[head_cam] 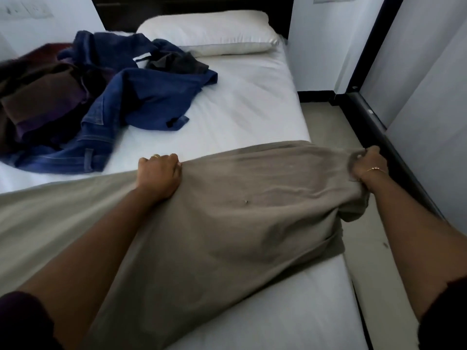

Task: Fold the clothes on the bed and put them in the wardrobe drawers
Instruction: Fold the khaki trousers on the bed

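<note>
A pair of grey-brown trousers (252, 210) lies stretched across the near part of the white bed (252, 109). My left hand (159, 175) grips the trousers' far edge with curled fingers, a ring on one finger. My right hand (369, 165) holds the bunched waist end at the bed's right edge, over the floor. Blue jeans (141, 102) lie crumpled at the far left of the bed. Beside them sits a heap of dark brown and purple clothes (43, 102). A small dark grey garment (177, 63) lies on the jeans.
A white pillow (209, 31) lies at the head of the bed against a dark headboard (192, 3). To the right is a narrow strip of beige floor (326, 122), then a dark sliding-door track (386, 140) and pale panels (429, 97).
</note>
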The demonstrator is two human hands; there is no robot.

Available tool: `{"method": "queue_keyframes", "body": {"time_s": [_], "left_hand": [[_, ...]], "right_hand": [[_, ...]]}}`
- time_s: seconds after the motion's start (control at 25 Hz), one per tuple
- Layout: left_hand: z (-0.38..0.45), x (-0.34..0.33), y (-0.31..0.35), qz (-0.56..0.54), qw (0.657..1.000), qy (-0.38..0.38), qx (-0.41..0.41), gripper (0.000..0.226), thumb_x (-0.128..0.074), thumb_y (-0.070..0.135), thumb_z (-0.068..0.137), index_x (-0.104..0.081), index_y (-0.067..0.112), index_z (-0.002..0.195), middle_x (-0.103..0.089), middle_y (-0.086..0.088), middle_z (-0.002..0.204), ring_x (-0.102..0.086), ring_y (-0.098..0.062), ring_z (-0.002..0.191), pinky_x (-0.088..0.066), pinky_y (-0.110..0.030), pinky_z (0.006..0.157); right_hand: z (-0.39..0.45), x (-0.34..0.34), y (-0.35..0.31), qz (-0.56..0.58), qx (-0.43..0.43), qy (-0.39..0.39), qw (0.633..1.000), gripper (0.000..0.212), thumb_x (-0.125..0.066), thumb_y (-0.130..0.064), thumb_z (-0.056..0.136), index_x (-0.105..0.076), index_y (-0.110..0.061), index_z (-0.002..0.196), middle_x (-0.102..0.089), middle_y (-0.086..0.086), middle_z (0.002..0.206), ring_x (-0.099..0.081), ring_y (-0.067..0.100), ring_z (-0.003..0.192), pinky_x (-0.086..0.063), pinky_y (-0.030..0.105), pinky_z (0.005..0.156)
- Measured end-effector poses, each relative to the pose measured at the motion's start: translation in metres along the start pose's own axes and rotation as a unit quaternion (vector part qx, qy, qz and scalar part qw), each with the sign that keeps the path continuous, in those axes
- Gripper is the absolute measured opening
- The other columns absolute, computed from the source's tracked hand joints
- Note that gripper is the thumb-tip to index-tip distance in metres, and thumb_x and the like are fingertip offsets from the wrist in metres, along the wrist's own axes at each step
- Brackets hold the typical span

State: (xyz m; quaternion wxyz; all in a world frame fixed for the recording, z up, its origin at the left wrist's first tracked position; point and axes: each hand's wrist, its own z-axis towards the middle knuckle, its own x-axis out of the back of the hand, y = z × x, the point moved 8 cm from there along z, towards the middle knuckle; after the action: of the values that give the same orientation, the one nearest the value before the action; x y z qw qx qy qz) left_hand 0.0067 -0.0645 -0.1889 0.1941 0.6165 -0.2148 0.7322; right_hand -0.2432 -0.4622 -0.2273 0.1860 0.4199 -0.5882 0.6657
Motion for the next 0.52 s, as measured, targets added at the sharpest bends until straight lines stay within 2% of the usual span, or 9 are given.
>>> {"method": "queue_keyframes", "body": {"time_s": [0.08, 0.16, 0.2, 0.28, 0.32, 0.4, 0.48, 0.52], "left_hand": [[-0.005, -0.002, 0.003, 0.005, 1.0, 0.01, 0.026, 0.029, -0.036, 0.025, 0.098, -0.055, 0.005, 0.104, -0.062, -0.016, 0.109, -0.051, -0.034, 0.105, -0.032, -0.041, 0.088], [-0.009, 0.003, 0.012, -0.01, 0.999, 0.031, 0.03, 0.031, -0.04, 0.027, 0.096, -0.055, 0.005, 0.113, -0.058, -0.016, 0.116, -0.048, -0.035, 0.112, -0.032, -0.042, 0.093], [-0.012, 0.008, 0.023, -0.03, 0.998, 0.048, 0.005, 0.035, -0.04, 0.03, 0.095, -0.056, 0.006, 0.115, -0.057, -0.016, 0.117, -0.047, -0.035, 0.113, -0.032, -0.042, 0.095], [-0.026, 0.023, 0.072, -0.11, 0.984, 0.076, -0.115, 0.046, -0.034, 0.037, 0.092, -0.061, 0.006, 0.112, -0.059, -0.017, 0.115, -0.052, -0.034, 0.108, -0.034, -0.038, 0.095], [-0.04, 0.032, 0.104, -0.155, 0.964, 0.086, -0.2, 0.046, -0.036, 0.037, 0.09, -0.064, 0.004, 0.107, -0.062, -0.018, 0.11, -0.056, -0.034, 0.104, -0.035, -0.036, 0.093], [-0.08, 0.045, 0.167, -0.202, 0.906, 0.106, -0.357, 0.041, -0.044, 0.034, 0.089, -0.066, 0.002, 0.099, -0.064, -0.019, 0.103, -0.061, -0.034, 0.096, -0.043, -0.035, 0.087], [-0.111, 0.042, 0.214, -0.199, 0.875, 0.074, -0.434, 0.048, -0.044, 0.043, 0.09, -0.066, 0.004, 0.108, -0.063, -0.018, 0.113, -0.06, -0.035, 0.107, -0.048, -0.036, 0.093], [-0.119, 0.037, 0.228, -0.189, 0.873, 0.055, -0.446, 0.057, -0.041, 0.05, 0.09, -0.063, 0.006, 0.116, -0.061, -0.017, 0.121, -0.056, -0.035, 0.116, -0.043, -0.037, 0.1]], "right_hand": [[-0.004, -0.026, 0.025, 0.117, -0.056, -0.061, 0.99, 0.045, -0.043, -0.034, 0.097, -0.045, 0.0, 0.126, -0.05, 0.022, 0.13, -0.047, 0.038, 0.119, -0.039, 0.042, 0.096], [-0.024, -0.04, 0.049, 0.252, -0.154, -0.138, 0.945, 0.067, -0.037, -0.062, 0.091, -0.047, -0.007, 0.128, -0.053, 0.01, 0.121, -0.05, 0.032, 0.115, -0.042, 0.042, 0.09], [-0.038, -0.045, 0.06, 0.288, -0.198, -0.179, 0.92, 0.074, -0.033, -0.071, 0.086, -0.048, -0.01, 0.125, -0.054, 0.008, 0.114, -0.051, 0.029, 0.112, -0.042, 0.041, 0.088], [-0.065, -0.049, 0.074, 0.299, -0.226, -0.273, 0.886, 0.078, -0.032, -0.078, 0.08, -0.053, -0.01, 0.11, -0.058, 0.007, 0.105, -0.053, 0.027, 0.104, -0.043, 0.039, 0.085], [-0.075, -0.051, 0.077, 0.303, -0.214, -0.311, 0.875, 0.075, -0.035, -0.077, 0.08, -0.057, -0.012, 0.109, -0.062, 0.007, 0.104, -0.055, 0.025, 0.102, -0.044, 0.038, 0.082], [-0.086, -0.043, 0.074, 0.354, -0.165, -0.336, 0.857, 0.054, -0.044, -0.06, 0.087, -0.059, -0.017, 0.115, -0.069, 0.003, 0.101, -0.061, 0.022, 0.097, -0.05, 0.035, 0.075], [-0.084, -0.018, 0.065, 0.423, -0.146, -0.308, 0.84, 0.038, -0.053, -0.038, 0.091, -0.059, -0.012, 0.118, -0.073, 0.003, 0.089, -0.068, 0.017, 0.082, -0.055, 0.027, 0.064], [-0.077, -0.004, 0.059, 0.436, -0.143, -0.285, 0.842, 0.033, -0.057, -0.031, 0.09, -0.059, -0.011, 0.116, -0.072, 0.003, 0.088, -0.068, 0.015, 0.076, -0.055, 0.023, 0.057]]}}
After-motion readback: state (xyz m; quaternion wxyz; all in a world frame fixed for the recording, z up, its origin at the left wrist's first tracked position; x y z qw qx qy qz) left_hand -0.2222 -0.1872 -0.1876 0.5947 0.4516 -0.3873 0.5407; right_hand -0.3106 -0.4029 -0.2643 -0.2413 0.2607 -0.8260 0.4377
